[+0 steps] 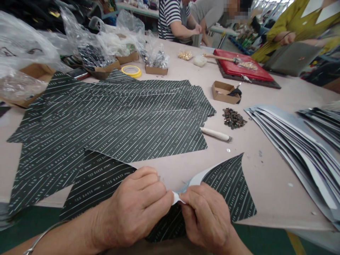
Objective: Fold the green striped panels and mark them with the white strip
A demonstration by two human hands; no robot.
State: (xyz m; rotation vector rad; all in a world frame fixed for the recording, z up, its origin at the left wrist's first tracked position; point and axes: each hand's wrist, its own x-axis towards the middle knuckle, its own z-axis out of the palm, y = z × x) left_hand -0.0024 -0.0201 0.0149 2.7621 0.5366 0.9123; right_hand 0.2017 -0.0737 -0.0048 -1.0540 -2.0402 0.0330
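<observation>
My left hand (139, 205) and my right hand (205, 216) are both closed, pinching one edge of a dark striped fabric panel (228, 184) close together at the table's front edge. Between my fingertips a bit of the panel's white underside shows, bent upward. The panel's right part curls up on the table; its left part lies under my left forearm. Behind my hands spreads a pile of matching dark panels (127, 120), printed with diagonal white lines and lettering. My fingertips partly hide whatever small thing may sit between them.
Right of the pile lie a white stick-like tool (216, 134), small dark metal pieces (234, 118) and a small cardboard box (225, 92). A stack of panels (294, 152) fills the right side. Farther back are yellow tape (131, 71), bagged parts (159, 60), a red pad (243, 65) and several people.
</observation>
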